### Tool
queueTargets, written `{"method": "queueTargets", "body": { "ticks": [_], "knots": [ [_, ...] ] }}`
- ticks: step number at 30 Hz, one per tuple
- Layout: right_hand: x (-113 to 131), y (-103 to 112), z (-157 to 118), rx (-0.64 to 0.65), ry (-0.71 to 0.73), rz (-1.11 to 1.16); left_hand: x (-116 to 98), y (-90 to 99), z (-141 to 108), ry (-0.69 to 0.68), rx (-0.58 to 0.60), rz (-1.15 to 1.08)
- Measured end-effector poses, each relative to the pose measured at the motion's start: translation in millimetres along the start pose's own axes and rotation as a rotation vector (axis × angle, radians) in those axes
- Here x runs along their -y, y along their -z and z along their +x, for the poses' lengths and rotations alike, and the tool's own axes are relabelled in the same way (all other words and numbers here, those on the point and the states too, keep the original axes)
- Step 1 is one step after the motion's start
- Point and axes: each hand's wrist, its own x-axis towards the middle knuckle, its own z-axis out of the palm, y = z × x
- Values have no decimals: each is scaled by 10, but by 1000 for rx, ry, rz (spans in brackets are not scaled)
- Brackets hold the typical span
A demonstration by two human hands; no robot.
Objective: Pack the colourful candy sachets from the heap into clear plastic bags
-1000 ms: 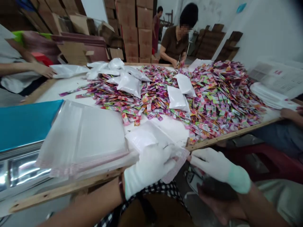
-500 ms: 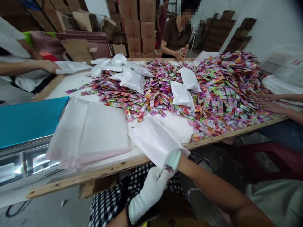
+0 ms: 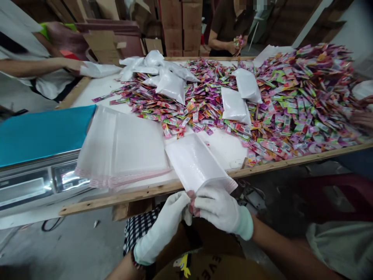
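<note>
A white plastic bag [image 3: 198, 161] lies at the table's front edge, its mouth toward me. My left hand [image 3: 169, 221], in a white glove, pinches the near corner of the bag's mouth. Beside it my right hand [image 3: 218, 210], also gloved, is closed on the same edge, with bare fingertips showing between the hands. Left of the bag is a stack of flat, translucent bags [image 3: 136, 146] with pinkish edges. A heap of small, colourful packets [image 3: 291, 101] covers the far and right parts of the table.
Filled white bags [image 3: 171, 85] and two more white bags [image 3: 234, 105] rest on the packets. A blue-topped scale [image 3: 43, 130] stands at left. The wooden table rim [image 3: 122, 202] runs before me. Co-workers' hands are at the left [image 3: 72, 66], back [image 3: 233, 47] and right [image 3: 363, 116].
My right hand has come out of the bag and now grips its mouth edge beside my left hand. The view has shifted, with things on the table now higher in the picture.
</note>
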Motion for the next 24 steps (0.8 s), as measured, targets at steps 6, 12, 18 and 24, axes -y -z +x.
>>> {"method": "queueTargets", "body": {
  "ticks": [6, 12, 18, 24],
  "knots": [
    [25, 9, 94, -130, -31, 149, -18, 30, 15, -14, 54, -95],
    [16, 4, 138, -121, -70, 165, -78, -32, -23, 65, 60, -193],
    [100, 269, 44, -284, -291, 573, -199, -9, -70, 76, -27, -120],
    [-187, 1119, -630, -474, -832, 458, -221, 473, -293, -13, -227, 308]
  ]
}}
